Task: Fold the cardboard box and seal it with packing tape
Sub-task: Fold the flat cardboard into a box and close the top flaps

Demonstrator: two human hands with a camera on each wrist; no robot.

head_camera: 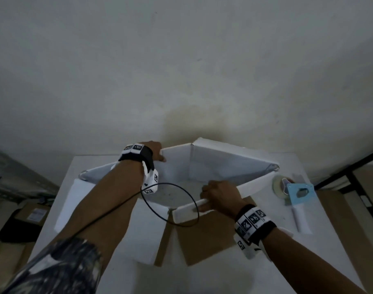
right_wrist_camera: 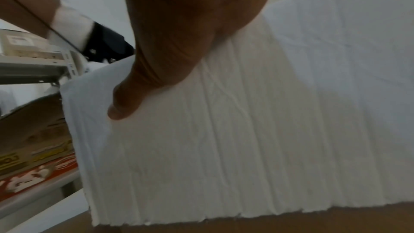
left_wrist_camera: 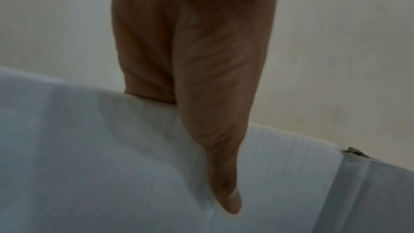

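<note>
Squaring: white cardboard box (head_camera: 213,164), centre frame on table (head_camera: 109,276), is pinched at far wall by left hand (head_camera: 155,152) and at near wall by right hand (head_camera: 218,195). Opposite corners should be drawn apart evenly. Tape dispenser (head_camera: 295,194) lies right.

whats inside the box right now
Nothing shows inside the white cardboard box: only its bare white walls and a grey speckled patch at the bottom. The left forearm and right hand cover the near inside, so that part cannot be checked.
</note>
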